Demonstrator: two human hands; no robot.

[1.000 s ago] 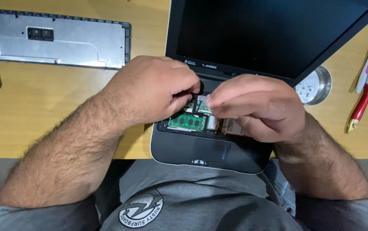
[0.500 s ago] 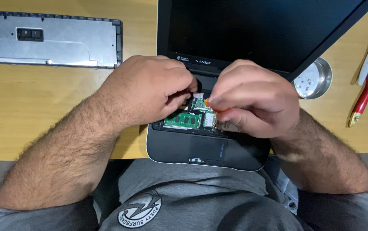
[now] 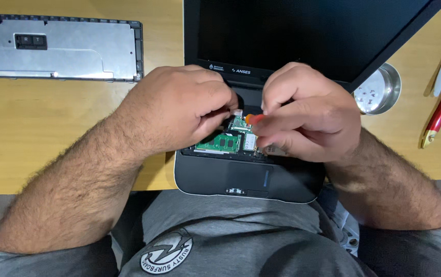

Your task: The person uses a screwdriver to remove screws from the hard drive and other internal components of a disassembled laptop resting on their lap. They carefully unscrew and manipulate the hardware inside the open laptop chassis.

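Gripping an orange-tipped small screwdriver [image 3: 251, 118], the right hand [image 3: 307, 115] and curled, pinching left hand [image 3: 179, 110] work the keyboard-stripped black laptop [image 3: 246, 177], green circuit boards [image 3: 220, 143] exposed but not yet removed.

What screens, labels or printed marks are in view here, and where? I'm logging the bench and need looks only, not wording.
Laptop screen: top centre, dark, switched off, black bezel.
Bezel marking: small white print on the lower left bezel, just above the left hand.
Shirt emblem: bottom centre, round white and black print on grey fabric.
Two keycaps: black, on the grey removed keyboard, top left.
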